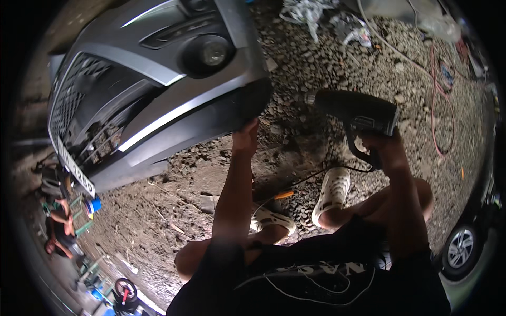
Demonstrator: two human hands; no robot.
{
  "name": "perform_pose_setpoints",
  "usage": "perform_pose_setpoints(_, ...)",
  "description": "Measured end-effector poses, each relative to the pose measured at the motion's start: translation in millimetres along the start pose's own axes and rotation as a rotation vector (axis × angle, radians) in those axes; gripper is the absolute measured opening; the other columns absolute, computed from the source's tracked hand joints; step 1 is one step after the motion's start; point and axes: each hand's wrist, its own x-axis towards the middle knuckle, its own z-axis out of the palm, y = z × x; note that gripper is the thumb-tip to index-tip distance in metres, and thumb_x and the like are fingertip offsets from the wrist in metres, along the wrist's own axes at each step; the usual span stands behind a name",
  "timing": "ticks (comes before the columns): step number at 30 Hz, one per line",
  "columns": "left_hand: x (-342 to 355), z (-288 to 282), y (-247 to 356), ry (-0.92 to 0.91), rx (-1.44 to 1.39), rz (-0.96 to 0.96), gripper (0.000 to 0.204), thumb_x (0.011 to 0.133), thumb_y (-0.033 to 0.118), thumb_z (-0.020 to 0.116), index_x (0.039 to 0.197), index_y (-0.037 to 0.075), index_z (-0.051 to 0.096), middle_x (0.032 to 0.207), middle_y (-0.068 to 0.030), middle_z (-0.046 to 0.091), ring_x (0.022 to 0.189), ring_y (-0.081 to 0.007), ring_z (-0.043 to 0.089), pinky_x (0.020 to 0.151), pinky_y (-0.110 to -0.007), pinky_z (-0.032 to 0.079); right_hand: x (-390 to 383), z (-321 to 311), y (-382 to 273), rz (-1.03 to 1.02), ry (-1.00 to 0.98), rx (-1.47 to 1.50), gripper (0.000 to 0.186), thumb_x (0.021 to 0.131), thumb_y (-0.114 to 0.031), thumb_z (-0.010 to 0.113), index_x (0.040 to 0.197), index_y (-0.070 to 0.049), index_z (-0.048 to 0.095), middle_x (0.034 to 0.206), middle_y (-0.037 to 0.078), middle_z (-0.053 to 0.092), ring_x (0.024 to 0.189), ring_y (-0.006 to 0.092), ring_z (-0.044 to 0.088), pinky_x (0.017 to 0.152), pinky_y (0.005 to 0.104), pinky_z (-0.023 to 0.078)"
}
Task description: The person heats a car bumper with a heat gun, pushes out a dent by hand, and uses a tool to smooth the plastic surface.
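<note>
My right hand [380,145] is wrapped round the handle of a black heat gun [363,111]. Its metal nozzle faces left, a short way from the bumper's dark corner, and a black cord runs from the base of the handle. At the lower corner of a grey car bumper [179,113], my left hand [246,138] grips the edge, its fingertips partly hidden by the edge and shadow. A round fog light [213,52] and a mesh grille [87,73] are set in the bumper, which has a bright silver strip along it.
Gravel [316,68] covers the ground. By my feet in white clogs [334,189] lies an orange-handled tool [283,194]. Crumpled clear plastic [311,13] and a reddish cable [435,105] lie farther off. A car wheel [460,247] stands at right; another person [60,226] sits at far left.
</note>
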Motion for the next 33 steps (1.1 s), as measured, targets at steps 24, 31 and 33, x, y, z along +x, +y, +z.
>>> perform_pose_setpoints(24, 16, 10, 17, -0.142, 0.031, 0.207, 0.064, 0.080, -0.011, 0.071, 0.141, 0.006, 0.059, 0.139, -0.0072, 0.064, 0.129, -0.0241, 0.060, 0.116, -0.040, 0.045, -55, -16, 1, 0.135, 0.168, 0.174, 0.030, 0.079, -0.004, 0.073, 0.108, 0.002, 0.074, 0.093, 0.010, 0.074, 0.080, 0.0190, 0.066, 0.078, 0.0344, 0.054)
perform_pose_setpoints(31, 8, 0, 16, -0.116, 0.556, 0.138, 0.063, 0.084, 0.006, 0.082, 0.142, 0.003, 0.059, 0.138, -0.0105, 0.065, 0.131, -0.0253, 0.058, 0.116, -0.043, 0.043, -51, 1, -12, 0.107, 0.134, 0.190, 0.028, 0.080, -0.004, 0.073, 0.107, 0.001, 0.075, 0.093, 0.009, 0.074, 0.081, 0.0187, 0.066, 0.077, 0.0335, 0.053)
perform_pose_setpoints(33, 10, -1, 19, -0.085, 0.757, 0.114, 0.066, 0.084, 0.013, 0.085, 0.143, 0.001, 0.058, 0.138, -0.0122, 0.065, 0.134, -0.0262, 0.056, 0.115, -0.044, 0.044, -45, 4, -15, 0.091, 0.111, 0.193, 0.029, 0.080, -0.005, 0.074, 0.109, 0.001, 0.075, 0.094, 0.009, 0.074, 0.081, 0.0188, 0.067, 0.078, 0.0337, 0.054)
